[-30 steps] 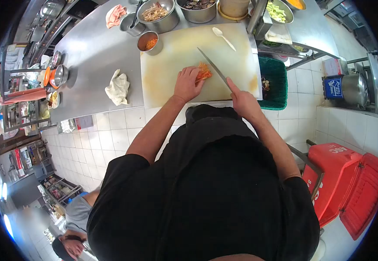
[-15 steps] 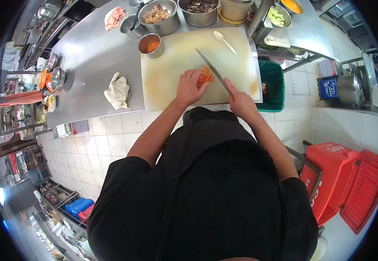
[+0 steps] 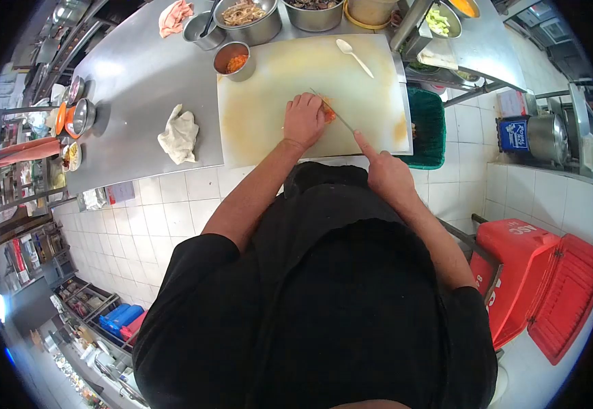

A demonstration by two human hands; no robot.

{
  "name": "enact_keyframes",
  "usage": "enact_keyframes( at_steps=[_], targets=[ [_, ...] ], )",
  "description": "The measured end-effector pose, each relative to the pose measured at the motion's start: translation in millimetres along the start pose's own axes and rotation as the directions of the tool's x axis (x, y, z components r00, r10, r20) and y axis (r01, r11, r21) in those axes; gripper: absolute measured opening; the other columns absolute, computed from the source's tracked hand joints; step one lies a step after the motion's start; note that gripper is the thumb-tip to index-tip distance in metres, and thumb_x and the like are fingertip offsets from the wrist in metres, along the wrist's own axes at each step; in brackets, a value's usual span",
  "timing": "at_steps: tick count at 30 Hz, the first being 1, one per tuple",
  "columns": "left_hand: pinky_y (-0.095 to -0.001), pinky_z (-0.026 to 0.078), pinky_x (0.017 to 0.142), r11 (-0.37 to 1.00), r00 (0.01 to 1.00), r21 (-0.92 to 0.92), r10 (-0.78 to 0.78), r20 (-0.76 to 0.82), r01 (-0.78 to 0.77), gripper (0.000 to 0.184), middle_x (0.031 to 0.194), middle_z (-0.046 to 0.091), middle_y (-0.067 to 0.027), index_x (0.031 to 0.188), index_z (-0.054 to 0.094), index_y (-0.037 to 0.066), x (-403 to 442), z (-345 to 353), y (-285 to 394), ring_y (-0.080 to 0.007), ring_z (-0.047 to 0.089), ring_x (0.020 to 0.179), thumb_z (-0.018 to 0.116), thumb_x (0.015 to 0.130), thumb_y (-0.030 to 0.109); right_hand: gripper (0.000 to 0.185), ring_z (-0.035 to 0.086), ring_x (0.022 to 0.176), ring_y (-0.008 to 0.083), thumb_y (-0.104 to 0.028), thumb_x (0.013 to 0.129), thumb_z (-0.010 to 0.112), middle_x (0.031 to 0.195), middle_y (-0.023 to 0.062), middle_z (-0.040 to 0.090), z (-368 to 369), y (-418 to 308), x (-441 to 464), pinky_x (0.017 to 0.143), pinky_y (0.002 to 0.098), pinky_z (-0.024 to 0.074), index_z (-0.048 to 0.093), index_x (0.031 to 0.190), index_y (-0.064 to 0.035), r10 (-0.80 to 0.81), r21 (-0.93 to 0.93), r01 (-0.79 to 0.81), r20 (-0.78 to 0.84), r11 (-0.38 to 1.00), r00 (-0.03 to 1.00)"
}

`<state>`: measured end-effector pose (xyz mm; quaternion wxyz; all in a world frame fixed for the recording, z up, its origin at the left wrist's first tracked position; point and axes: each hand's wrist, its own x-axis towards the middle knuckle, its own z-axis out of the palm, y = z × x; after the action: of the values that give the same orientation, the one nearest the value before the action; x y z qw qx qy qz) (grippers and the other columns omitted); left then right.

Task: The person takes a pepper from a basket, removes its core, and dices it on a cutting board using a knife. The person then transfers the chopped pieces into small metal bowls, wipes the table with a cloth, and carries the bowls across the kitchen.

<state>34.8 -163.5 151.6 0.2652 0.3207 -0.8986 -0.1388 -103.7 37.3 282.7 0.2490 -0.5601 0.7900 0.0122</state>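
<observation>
Cutting board: [image 3: 269, 102] smooth, low sheen, seemingly plastic. On it, knife blade: [image 3: 341, 116] smooth metal; spoon: [image 3: 355, 57] smooth, looks like plastic from where I stand. Worktop [image 3: 129, 88] left of the board: metal, glossy, reflecting the lights. Cloth [image 3: 179, 134] just off the board's left edge: matt, crumpled fabric. Small pot [image 3: 241, 73] at the board's far left corner: smooth metal. Green bin [image 3: 433, 136] right of the board: plastic by its look.
</observation>
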Motion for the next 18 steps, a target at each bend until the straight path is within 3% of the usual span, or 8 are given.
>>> enact_keyframes(
  at_steps=[6,12,18],
  targets=[
    [-0.0474,0.045,0.087,0.998,0.996,0.048,-0.054,0.074,0.05,0.015,0.104,0.061,-0.0105,0.097,0.062,0.008,6,2,3,-0.0319,0.059,0.102,0.063,0.085,0.016,0.081,0.072,0.082,0.0392,-0.003,0.093,0.053,0.089,0.0221,0.067,-14,-6,-10,0.074,0.0518,0.0574,0.027,0.163,-0.0338,0.001,-0.016,-0.001,0.002,1.0,1.0],
    [-0.048,0.045,0.085,1.0,0.999,0.013,-0.027,-0.02,0.027,0.012,0.103,0.062,-0.0104,0.097,0.061,0.009,6,9,-1,-0.0324,0.059,0.101,0.061,0.087,0.016,0.08,0.071,0.079,0.041,-0.003,0.092,0.052,0.089,0.0225,0.068,28,4,33,0.073,0.0531,0.0572,0.029,0.162,-0.0352,-0.037,0.056,0.043,-0.108,0.997,0.993],
    [-0.0472,0.045,0.086,0.998,0.998,0.025,-0.062,0.019,0.062,0.011,0.103,0.062,-0.01,0.097,0.061,0.009,4,6,1,-0.0314,0.059,0.101,0.061,0.088,0.016,0.081,0.072,0.081,0.0422,-0.003,0.09,0.052,0.086,0.0238,0.07,5,-2,8,0.073,0.0548,0.0569,0.03,0.161,-0.0347,0.012,0.086,-0.012,-0.001,0.996,1.0]
  ],
)
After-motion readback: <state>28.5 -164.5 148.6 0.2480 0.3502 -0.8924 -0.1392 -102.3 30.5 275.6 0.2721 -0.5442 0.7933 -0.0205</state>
